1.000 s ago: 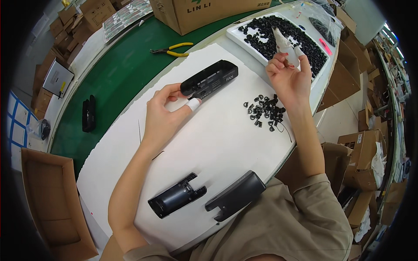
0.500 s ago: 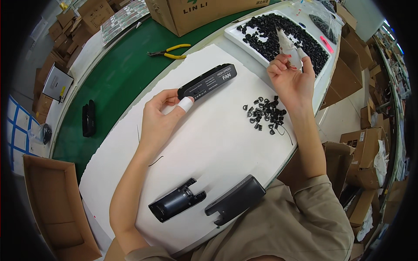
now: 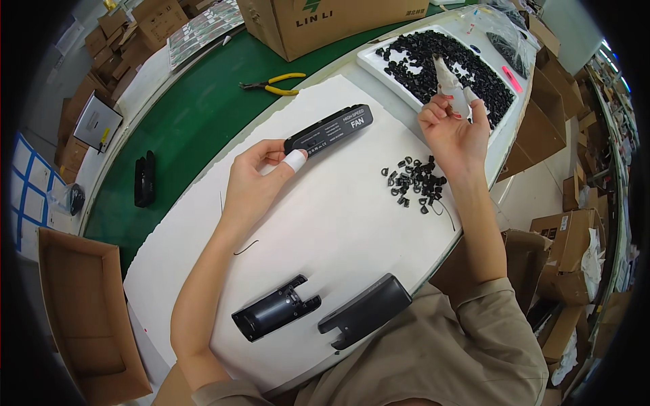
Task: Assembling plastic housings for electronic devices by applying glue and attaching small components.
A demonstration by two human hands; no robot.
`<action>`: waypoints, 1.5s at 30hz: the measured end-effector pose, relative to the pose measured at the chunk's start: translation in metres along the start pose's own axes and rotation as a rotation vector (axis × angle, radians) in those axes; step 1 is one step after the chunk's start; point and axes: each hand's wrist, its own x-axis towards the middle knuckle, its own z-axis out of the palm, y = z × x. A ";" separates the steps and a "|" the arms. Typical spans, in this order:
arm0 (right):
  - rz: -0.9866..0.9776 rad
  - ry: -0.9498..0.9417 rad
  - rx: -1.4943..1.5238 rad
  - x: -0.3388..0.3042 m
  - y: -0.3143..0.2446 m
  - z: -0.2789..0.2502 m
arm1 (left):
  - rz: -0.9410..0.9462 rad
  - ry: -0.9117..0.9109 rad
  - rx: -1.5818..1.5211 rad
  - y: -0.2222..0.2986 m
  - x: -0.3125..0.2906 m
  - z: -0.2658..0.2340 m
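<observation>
My left hand point(image 3: 257, 177), its thumb covered in white, is closed on the near end of a long black plastic casing point(image 3: 332, 128) with white printing. The casing is held tilted above the white sheet. Raised at the right, my right hand point(image 3: 457, 132) pinches a white tapered tube point(image 3: 452, 86) with a dark tip, pointing up and away over the tray. Below it lies a loose pile of small black plastic parts point(image 3: 416, 179). Closer to me rest a black half-shell point(image 3: 276, 310) with its inside showing and a smooth black shell point(image 3: 365, 311).
A white tray point(image 3: 379, 70) of small black parts stands at the far right. Pliers with yellow handles point(image 3: 281, 82) and another black casing point(image 3: 144, 179) lie on the green surface point(image 3: 196, 101). A large cardboard box point(image 3: 271, 37) stands behind; an open one point(image 3: 91, 311) is at left.
The whole view has shifted slightly. My left hand keeps hold of the casing and my right hand keeps the tube raised; both have hardly moved relative to the table.
</observation>
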 end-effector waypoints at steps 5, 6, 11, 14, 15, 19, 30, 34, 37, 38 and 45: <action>0.045 -0.081 0.057 -0.001 -0.003 -0.003 | 0.045 -0.052 0.070 0.005 0.003 -0.016; 0.031 -0.049 0.049 -0.002 -0.002 0.000 | 0.087 -0.122 0.108 0.004 0.003 -0.026; 0.074 -0.056 0.092 -0.009 0.000 0.006 | 0.241 -0.341 0.541 0.001 0.003 -0.068; 0.076 -0.074 0.046 -0.009 -0.002 0.007 | 0.226 -0.278 0.696 0.008 -0.001 -0.077; 0.073 -0.067 0.044 -0.009 -0.001 0.005 | 0.237 -0.220 0.698 0.006 -0.002 -0.077; 0.079 -0.044 0.021 -0.010 0.001 0.006 | 0.657 0.089 0.948 0.012 -0.008 -0.044; 0.106 -0.033 0.009 -0.011 0.002 0.009 | 0.781 -0.200 1.069 0.014 -0.042 0.008; 0.128 -0.020 0.003 -0.013 0.002 0.012 | 0.836 -0.203 1.161 0.005 -0.043 -0.004; 0.128 -0.025 -0.021 -0.012 0.003 0.011 | 0.863 -0.122 1.213 -0.003 -0.044 -0.021; 0.125 -0.029 -0.018 -0.012 0.003 0.010 | 0.835 -0.062 1.237 -0.007 -0.044 -0.029; 0.105 -0.054 0.014 -0.013 0.002 0.007 | 0.546 0.029 1.275 -0.026 -0.003 -0.127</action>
